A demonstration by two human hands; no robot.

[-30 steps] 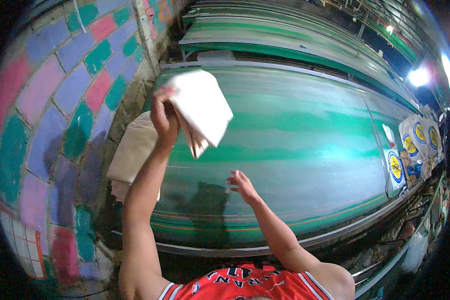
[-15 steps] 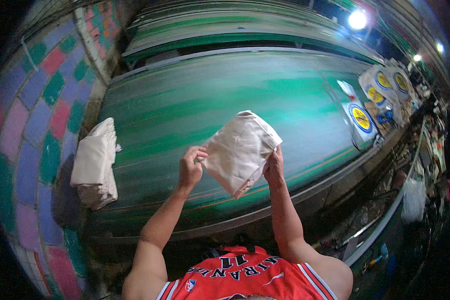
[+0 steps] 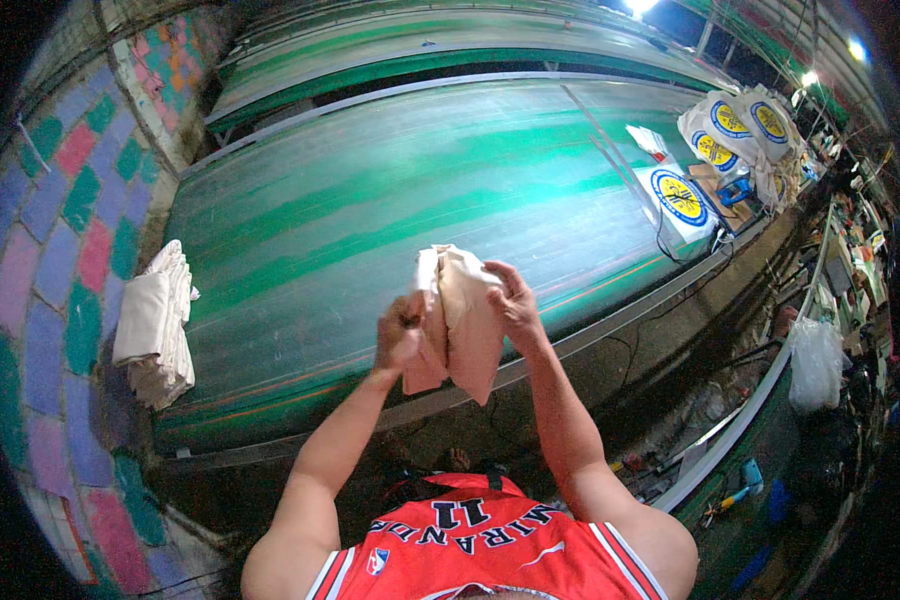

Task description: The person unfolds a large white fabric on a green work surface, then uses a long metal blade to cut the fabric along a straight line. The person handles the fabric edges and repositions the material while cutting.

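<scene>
The left arm [image 3: 342, 435] and the right arm [image 3: 566, 420] of the person, both bare and bent at the elbow, reach forward and lean toward each other. The left hand [image 3: 399, 332] is a little blurred, with its fingers curled inward; the right hand [image 3: 516, 306] is placed slightly farther forward, its fingers bent and turned toward the left one.

You see a cream cloth [image 3: 467, 325] at centre, your red, black-lettered jersey [image 3: 490, 555] at the bottom, a wall [image 3: 55, 290] blocked in pink, purple and teal at left, and a green-and-grey streaked table [image 3: 390, 200].
</scene>
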